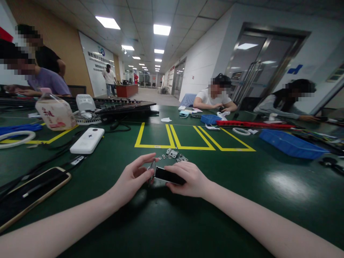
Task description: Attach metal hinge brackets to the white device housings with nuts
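Note:
Both my hands meet over the green table (188, 222) near its middle. My right hand (188, 178) is closed around a small dark rectangular part (168, 175) with a pale edge, held level just above the surface. My left hand (134, 177) pinches a small metal piece (152, 167) at the left end of that part, thumb and forefinger together. Just beyond my fingers lie several small washers (162, 157) and two small metal hinges (176, 154) on the table.
A phone (32, 193) lies at the near left, a white power bank (87, 140) and cables beyond it. Yellow tape boxes (185, 138) mark the table centre. Blue trays (291, 143) stand at right. Other people sit at the far left and far right sides.

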`<state>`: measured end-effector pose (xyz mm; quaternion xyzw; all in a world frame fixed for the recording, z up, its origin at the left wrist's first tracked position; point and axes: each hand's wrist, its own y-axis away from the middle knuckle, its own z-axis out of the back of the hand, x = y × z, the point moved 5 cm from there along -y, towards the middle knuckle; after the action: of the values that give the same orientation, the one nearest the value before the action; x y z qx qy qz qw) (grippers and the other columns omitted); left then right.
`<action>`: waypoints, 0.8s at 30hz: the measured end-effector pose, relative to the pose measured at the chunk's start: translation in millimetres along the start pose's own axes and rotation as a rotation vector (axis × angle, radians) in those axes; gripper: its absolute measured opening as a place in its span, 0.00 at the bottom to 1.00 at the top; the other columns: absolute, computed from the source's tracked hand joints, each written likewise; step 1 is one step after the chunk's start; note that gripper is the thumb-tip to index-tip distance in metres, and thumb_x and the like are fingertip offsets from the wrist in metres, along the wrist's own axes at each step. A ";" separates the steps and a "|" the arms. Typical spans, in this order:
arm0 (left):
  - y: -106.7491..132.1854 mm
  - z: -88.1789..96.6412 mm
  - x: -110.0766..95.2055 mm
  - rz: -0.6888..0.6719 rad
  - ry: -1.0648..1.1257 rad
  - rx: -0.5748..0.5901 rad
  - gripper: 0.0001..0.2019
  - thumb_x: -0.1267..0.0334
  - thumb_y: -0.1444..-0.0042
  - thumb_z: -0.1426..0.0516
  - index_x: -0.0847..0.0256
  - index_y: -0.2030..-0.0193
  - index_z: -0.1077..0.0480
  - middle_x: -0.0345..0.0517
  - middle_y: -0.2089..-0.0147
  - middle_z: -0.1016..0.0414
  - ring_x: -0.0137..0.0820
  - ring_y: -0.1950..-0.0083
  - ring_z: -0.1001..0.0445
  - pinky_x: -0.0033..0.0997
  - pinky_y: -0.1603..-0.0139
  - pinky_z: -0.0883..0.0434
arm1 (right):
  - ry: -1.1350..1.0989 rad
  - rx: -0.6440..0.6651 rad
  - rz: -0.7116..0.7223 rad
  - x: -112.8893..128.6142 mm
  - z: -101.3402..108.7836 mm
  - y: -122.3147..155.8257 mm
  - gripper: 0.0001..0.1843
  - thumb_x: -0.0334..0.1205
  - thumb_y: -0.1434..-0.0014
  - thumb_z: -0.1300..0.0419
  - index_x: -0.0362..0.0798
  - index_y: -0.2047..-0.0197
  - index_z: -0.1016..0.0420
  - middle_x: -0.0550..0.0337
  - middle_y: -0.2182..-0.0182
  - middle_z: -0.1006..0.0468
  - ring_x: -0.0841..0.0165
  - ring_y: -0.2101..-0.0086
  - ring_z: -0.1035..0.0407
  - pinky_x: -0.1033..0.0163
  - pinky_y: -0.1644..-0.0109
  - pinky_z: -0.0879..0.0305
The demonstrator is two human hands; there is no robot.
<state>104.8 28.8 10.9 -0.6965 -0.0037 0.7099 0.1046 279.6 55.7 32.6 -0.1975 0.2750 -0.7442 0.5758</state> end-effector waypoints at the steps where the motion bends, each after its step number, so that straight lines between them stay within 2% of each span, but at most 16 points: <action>1: 0.1 0.0 -0.6 0.000 0.001 0.004 0.23 0.60 0.44 0.42 0.54 0.41 0.36 0.48 0.40 0.32 0.30 0.62 0.27 0.32 0.61 0.27 | -0.017 -0.006 -0.015 0.3 0.2 0.0 0.20 0.41 0.45 0.41 0.44 0.50 0.33 0.54 0.66 0.21 0.68 0.68 0.27 0.63 0.65 0.31; 7: 1.6 -1.7 -1.7 0.066 0.043 0.030 0.21 0.57 0.42 0.44 0.55 0.42 0.33 0.48 0.44 0.29 0.34 0.58 0.27 0.33 0.60 0.28 | -0.164 0.052 -0.187 2.1 0.3 -0.9 0.18 0.42 0.45 0.40 0.45 0.52 0.30 0.55 0.64 0.21 0.69 0.67 0.27 0.64 0.63 0.31; 12: 3.0 -3.0 -4.0 0.099 0.062 0.068 0.20 0.54 0.40 0.46 0.56 0.42 0.33 0.50 0.44 0.29 0.39 0.52 0.26 0.36 0.57 0.28 | -0.403 0.100 -0.376 6.8 -0.7 -2.7 0.18 0.42 0.43 0.40 0.47 0.50 0.29 0.57 0.61 0.21 0.71 0.66 0.28 0.65 0.63 0.32; 16: 1.7 -3.6 -1.1 0.113 0.157 0.108 0.23 0.52 0.38 0.49 0.59 0.40 0.37 0.54 0.43 0.30 0.39 0.54 0.26 0.37 0.57 0.29 | -0.537 0.091 -0.574 4.3 -5.6 -3.5 0.17 0.45 0.42 0.41 0.47 0.51 0.28 0.60 0.67 0.23 0.73 0.72 0.32 0.66 0.69 0.35; 19: -0.3 -4.7 2.5 0.115 0.203 0.113 0.26 0.50 0.40 0.47 0.59 0.38 0.40 0.55 0.42 0.31 0.38 0.55 0.26 0.38 0.57 0.28 | -0.643 0.107 -0.692 1.2 -10.7 -2.6 0.16 0.45 0.41 0.41 0.45 0.52 0.27 0.59 0.67 0.23 0.72 0.70 0.31 0.65 0.67 0.34; 21: -1.4 -4.5 4.0 0.118 0.174 0.081 0.28 0.52 0.44 0.42 0.58 0.38 0.40 0.54 0.44 0.29 0.38 0.55 0.26 0.37 0.58 0.28 | -0.707 0.118 -0.716 3.4 -11.8 -2.9 0.16 0.44 0.40 0.43 0.45 0.52 0.28 0.57 0.64 0.23 0.71 0.67 0.29 0.65 0.65 0.33; 24: -2.0 -1.8 5.4 0.148 0.064 -0.003 0.27 0.55 0.47 0.39 0.60 0.42 0.36 0.51 0.51 0.25 0.37 0.56 0.26 0.34 0.59 0.29 | -0.700 0.178 -0.680 11.7 -11.8 -4.6 0.19 0.46 0.38 0.45 0.46 0.47 0.31 0.58 0.63 0.23 0.71 0.68 0.30 0.65 0.67 0.34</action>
<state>106.8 31.4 5.8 -0.7174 0.0502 0.6930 0.0508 266.0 47.4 26.1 -0.4641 -0.0795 -0.7996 0.3728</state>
